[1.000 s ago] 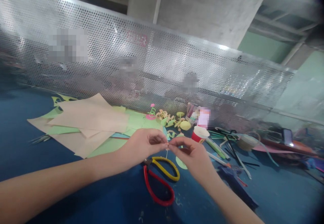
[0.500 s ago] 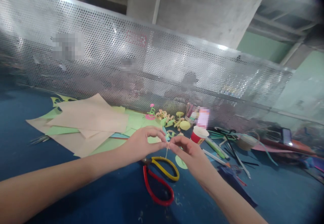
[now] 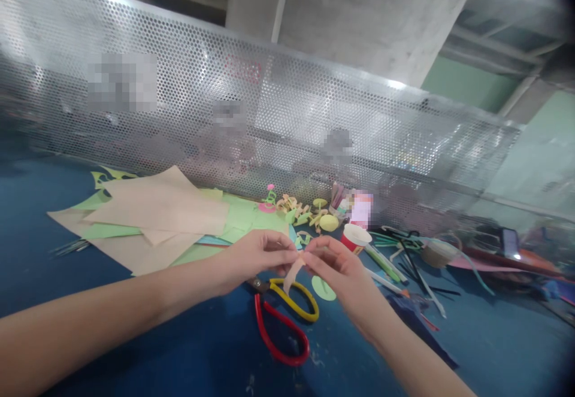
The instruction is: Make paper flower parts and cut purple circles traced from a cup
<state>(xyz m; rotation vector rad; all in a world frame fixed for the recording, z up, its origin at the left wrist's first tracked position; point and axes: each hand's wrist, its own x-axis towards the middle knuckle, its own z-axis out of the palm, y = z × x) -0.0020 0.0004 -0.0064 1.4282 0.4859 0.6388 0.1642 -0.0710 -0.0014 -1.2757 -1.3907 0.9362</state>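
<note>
My left hand [image 3: 256, 256] and my right hand [image 3: 339, 268] meet fingertip to fingertip above a blue table [image 3: 135, 337]. Between them they pinch a narrow pale tan paper strip [image 3: 291, 274], which hangs down and curls slightly. Directly below lie scissors [image 3: 285, 319] with one red and one yellow handle, flat on the table. A small green paper disc [image 3: 324, 289] rests beside my right hand.
Tan and green paper sheets [image 3: 162, 217] are stacked at the left. Small paper curls and a yellow ball [image 3: 329, 222], a red-and-white cup [image 3: 354, 238], pens and strips [image 3: 404, 259] crowd the right. A perforated metal screen [image 3: 269, 121] walls the table's far edge.
The strip, seen edge-on as a thin line before, now shows its flat face and hangs lower. Both hands stayed in place with small finger shifts.
</note>
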